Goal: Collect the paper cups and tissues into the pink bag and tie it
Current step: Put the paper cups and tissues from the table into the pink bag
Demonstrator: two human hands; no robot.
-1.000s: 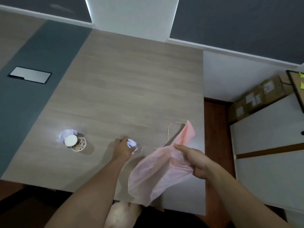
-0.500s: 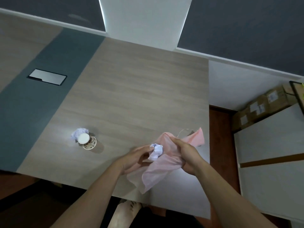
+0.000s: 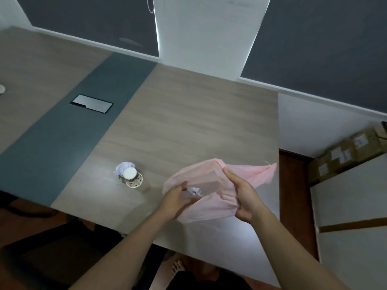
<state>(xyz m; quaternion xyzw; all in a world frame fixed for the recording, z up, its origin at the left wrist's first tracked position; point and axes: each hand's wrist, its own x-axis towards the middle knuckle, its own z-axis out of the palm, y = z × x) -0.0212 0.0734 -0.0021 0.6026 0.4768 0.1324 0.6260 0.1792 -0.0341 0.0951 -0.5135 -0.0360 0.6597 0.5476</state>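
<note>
The thin pink bag point(image 3: 211, 181) hangs open above the near right part of the wooden table point(image 3: 188, 122). My right hand point(image 3: 240, 197) grips its right rim. My left hand point(image 3: 178, 197) is at the bag's mouth, pushing a crumpled white tissue point(image 3: 194, 191) inside; the tissue shows at my fingertips through the plastic. To the left stands a patterned paper cup point(image 3: 133, 178), upright, with a second crumpled tissue point(image 3: 123, 167) touching its far side.
A metal cable hatch point(image 3: 91, 103) sits in the table's grey-blue strip. Right of the table are cardboard boxes point(image 3: 345, 151) and a white cabinet point(image 3: 351, 197). A white object point(image 3: 1, 88) lies at the far left edge. A bare foot point(image 3: 178, 268) shows below the table.
My left hand picked the tissue off the table and carried it right into the bag's mouth. My right hand lifted and spread the bag.
</note>
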